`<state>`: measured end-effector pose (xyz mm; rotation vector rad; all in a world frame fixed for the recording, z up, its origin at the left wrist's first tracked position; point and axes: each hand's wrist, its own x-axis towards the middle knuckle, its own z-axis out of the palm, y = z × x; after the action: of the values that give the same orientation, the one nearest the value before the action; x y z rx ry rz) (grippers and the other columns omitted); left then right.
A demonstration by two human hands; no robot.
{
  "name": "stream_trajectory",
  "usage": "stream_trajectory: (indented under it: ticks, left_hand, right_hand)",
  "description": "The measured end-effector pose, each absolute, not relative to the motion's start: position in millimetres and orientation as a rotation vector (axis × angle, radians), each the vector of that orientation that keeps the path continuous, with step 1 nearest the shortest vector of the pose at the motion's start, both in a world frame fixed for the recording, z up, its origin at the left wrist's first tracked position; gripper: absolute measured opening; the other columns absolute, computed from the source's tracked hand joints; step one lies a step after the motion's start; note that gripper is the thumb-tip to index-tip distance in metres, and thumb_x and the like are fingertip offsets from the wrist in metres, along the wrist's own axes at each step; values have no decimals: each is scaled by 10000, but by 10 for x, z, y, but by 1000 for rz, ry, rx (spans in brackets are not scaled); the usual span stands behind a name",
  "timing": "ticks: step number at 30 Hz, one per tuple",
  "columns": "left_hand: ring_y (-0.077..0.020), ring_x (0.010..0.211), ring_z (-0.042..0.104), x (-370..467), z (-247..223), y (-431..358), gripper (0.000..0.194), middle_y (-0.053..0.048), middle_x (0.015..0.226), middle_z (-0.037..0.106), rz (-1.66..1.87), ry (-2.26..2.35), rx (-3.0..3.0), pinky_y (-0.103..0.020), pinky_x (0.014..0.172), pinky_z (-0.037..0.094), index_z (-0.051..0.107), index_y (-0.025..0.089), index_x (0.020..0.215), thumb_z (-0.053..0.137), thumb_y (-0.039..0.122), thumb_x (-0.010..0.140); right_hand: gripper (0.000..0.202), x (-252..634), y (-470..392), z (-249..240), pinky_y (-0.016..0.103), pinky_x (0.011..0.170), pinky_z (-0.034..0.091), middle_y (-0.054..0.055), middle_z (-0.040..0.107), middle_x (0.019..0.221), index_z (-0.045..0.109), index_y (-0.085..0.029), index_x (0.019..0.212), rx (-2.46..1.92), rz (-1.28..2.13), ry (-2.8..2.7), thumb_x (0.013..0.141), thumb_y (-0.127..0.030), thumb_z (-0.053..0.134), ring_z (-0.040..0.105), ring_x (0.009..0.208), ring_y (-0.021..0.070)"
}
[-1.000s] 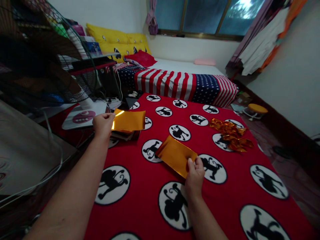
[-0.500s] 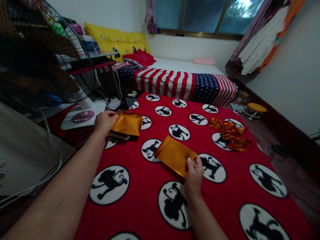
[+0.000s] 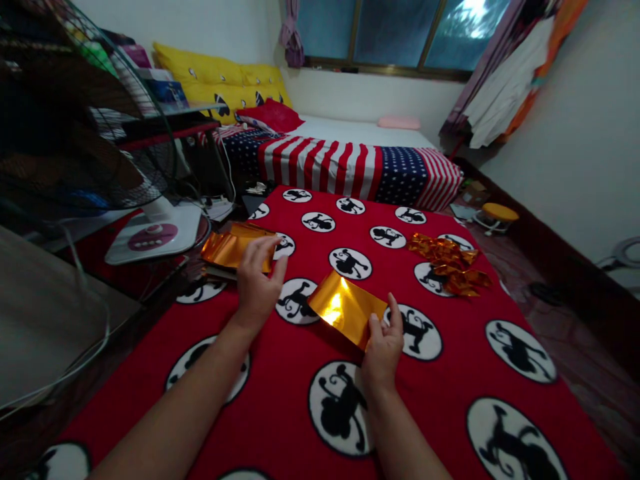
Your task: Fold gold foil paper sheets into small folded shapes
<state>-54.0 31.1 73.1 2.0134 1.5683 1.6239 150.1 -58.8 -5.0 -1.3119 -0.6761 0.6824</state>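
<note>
My right hand (image 3: 384,347) pinches the right end of a flat sheet of shiny gold foil (image 3: 345,310), held low over a red cloth (image 3: 280,407) printed with monkeys in white circles. Between that sheet and a pile of gold foil sheets (image 3: 220,250), my left hand (image 3: 260,277) is in the air, fingers apart with nothing in them. The pile lies at the left edge of the cloth on top of something flat, partly behind my left fingers. Several twisted gold foil pieces (image 3: 450,263) lie in a heap at the far right of the cloth.
A fan (image 3: 155,227) stands at the left beside a shelf. Behind the cloth is a bed with a stars-and-stripes cover (image 3: 325,163), a red pillow (image 3: 273,117) and yellow cushions (image 3: 215,80). A yellow stool (image 3: 500,212) stands on the floor at the right.
My left hand has let go of the foil pile and moved right, toward the sheet in my right hand. The right hand keeps its hold. The view has shifted slightly.
</note>
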Motion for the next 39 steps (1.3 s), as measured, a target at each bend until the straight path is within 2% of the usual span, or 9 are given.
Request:
stream_trajectory:
  ticks: [6, 9, 15, 18, 24, 30, 32, 35, 39]
  left_hand:
    - [-232, 969, 637, -60, 259, 130, 695, -169, 1191, 608, 1167, 1187, 1392, -369, 821, 526, 473, 144, 1305, 703, 453, 727]
    - [-254, 1060, 610, -27, 222, 158, 707, -175, 1230, 595, 1149, 1133, 1321, -386, 881, 504, 494, 149, 1279, 739, 445, 685]
    - [-237, 1104, 586, -12, 153, 135, 638, -150, 1260, 576, 1213, 1190, 1373, -356, 861, 513, 496, 191, 1262, 724, 337, 684]
    - [-196, 991, 632, -4, 39, 119, 611, -131, 1189, 608, 1169, 1217, 1379, -321, 804, 537, 494, 191, 1259, 695, 298, 692]
    - [-134, 750, 683, -51, 5, 84, 491, -92, 1080, 642, 1116, 1254, 1326, -244, 660, 547, 528, 180, 1215, 622, 328, 757]
    - [-171, 385, 596, -30, 207, -85, 614, 0, 501, 599, 588, 1304, 1290, -213, 357, 423, 507, 153, 1250, 453, 611, 845]
    - [-193, 424, 620, 4, 214, -140, 668, -13, 538, 629, 532, 1228, 1248, -244, 382, 451, 436, 161, 1338, 433, 620, 853]
    - [-204, 762, 693, 59, 137, -168, 558, -90, 947, 714, 773, 1178, 1412, -303, 647, 555, 491, 183, 1315, 601, 392, 809]
    - [-212, 1196, 556, 108, 41, -123, 544, -68, 1307, 598, 1009, 1082, 1616, -353, 1049, 415, 578, 216, 1248, 590, 91, 719]
  right_hand:
    - [440, 1521, -562, -67, 361, 843, 530, 78, 692, 1069, 546, -195, 1272, -1180, 717, -546, 862, -348, 586, 670, 947, 198]
    - [228, 1624, -594, 96, 410, 883, 515, 84, 718, 1015, 691, -174, 1025, -1226, 502, -744, 882, -309, 574, 674, 948, 222]
    - [248, 1853, -694, 532, 605, 1111, 236, 1, 703, 1162, 721, -307, 996, -1180, -272, -1355, 893, -164, 546, 474, 1313, 268]
    - [343, 1859, -749, 473, 609, 1130, 169, -23, 696, 1174, 715, -348, 1013, -1342, -301, -1628, 903, -115, 489, 412, 1359, 259]
    - [427, 1883, -946, 191, 590, 1131, 173, -22, 712, 1138, 665, -331, 1107, -1388, -205, -1879, 848, -51, 475, 506, 1267, 251]
    - [333, 1846, -1168, 245, 534, 1088, 270, 10, 725, 1039, 659, -294, 1083, -1365, -134, -1968, 863, -89, 517, 601, 1023, 222]
    - [318, 1800, -1206, 259, 495, 1053, 320, 17, 726, 1015, 656, -282, 1086, -1331, -107, -1994, 872, -91, 518, 605, 978, 209]
    - [297, 1731, -1232, 258, 455, 1031, 350, 15, 730, 976, 657, -263, 1072, -1227, -53, -2041, 877, -86, 520, 610, 949, 193]
    - [311, 1725, -1225, 228, 439, 1051, 350, 10, 733, 979, 651, -257, 1079, -1145, 32, -2070, 884, -74, 493, 617, 960, 178]
